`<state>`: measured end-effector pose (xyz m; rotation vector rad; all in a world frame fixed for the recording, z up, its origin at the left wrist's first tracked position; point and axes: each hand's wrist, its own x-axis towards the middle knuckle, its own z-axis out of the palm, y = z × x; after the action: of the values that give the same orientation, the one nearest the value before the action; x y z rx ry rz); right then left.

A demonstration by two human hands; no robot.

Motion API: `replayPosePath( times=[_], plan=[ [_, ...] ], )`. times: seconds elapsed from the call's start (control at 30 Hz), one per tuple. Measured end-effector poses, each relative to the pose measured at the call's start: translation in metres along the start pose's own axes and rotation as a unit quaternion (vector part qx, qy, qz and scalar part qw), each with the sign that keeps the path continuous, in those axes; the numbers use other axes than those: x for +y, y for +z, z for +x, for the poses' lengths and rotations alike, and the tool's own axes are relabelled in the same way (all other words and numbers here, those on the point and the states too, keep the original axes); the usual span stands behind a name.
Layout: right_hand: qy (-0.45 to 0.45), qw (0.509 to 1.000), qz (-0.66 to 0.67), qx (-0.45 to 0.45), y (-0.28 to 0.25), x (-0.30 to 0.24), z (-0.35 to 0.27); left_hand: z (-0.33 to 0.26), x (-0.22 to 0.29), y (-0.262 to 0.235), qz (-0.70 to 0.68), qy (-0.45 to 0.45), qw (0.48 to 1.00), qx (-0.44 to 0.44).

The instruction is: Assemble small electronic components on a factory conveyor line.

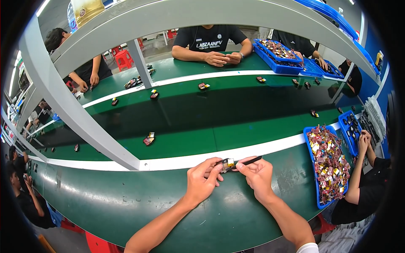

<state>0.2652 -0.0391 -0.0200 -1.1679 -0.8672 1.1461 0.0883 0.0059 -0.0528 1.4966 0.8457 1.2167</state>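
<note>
- Two bare hands meet just above the near edge of the green work table (126, 198), at the white stripe beside the conveyor belt.
- Left hand (202, 179): fingers closed, thumb and forefinger pinching a small flat rectangular part with black, silver and yellow faces (228, 164).
- Right hand (258, 175): fingers closed around a thin black pen-like tool (249, 161), gripped near its tip end.
- Key relation: part sits between the two hands, touching left fingertips; tool's long axis runs right-and-up away from the part, tip pointing left into it. Contact point looks made, but too small to be sure.
- Outward: one similar small part lies on the green belt (148, 139), well apart to the upper left.
- Right: blue plastic tray of mixed shiny parts (311, 143), nearer the right hand; a neighbouring worker's arm (358, 168) rests beside it.
</note>
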Motion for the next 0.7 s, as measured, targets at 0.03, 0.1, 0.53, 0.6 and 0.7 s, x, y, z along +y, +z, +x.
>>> replayPosePath(
  times=[0.03, 0.1, 0.53, 0.6, 0.7],
  plan=[
    [0.003, 1.0, -0.001, -0.001, -0.0003, 0.0001, 0.0001, -0.0001, -0.0003, 0.0003, 0.003, 0.005, 1.0, -0.001],
    [0.007, 1.0, -0.002, -0.001, -0.001, 0.0001, 0.0002, 0.0002, 0.0011, 0.0011, 0.002, 0.007, 1.0, 0.0],
    [0.017, 1.0, -0.003, -0.005, -0.0009, -0.0025, -0.0003, -0.0028, 0.0017, 0.0032, 0.046, 0.078, 0.996, 0.008],
    [0.021, 1.0, -0.005, -0.011, -0.0009, -0.003, -0.0011, -0.0022, -0.0002, 0.0015, 0.031, 0.058, 0.998, 0.007],
    [0.02, 1.0, -0.007, -0.011, -0.0006, -0.0029, -0.0019, -0.0015, 0.0, -0.0006, 0.003, 0.025, 1.0, 0.004]
  ],
)
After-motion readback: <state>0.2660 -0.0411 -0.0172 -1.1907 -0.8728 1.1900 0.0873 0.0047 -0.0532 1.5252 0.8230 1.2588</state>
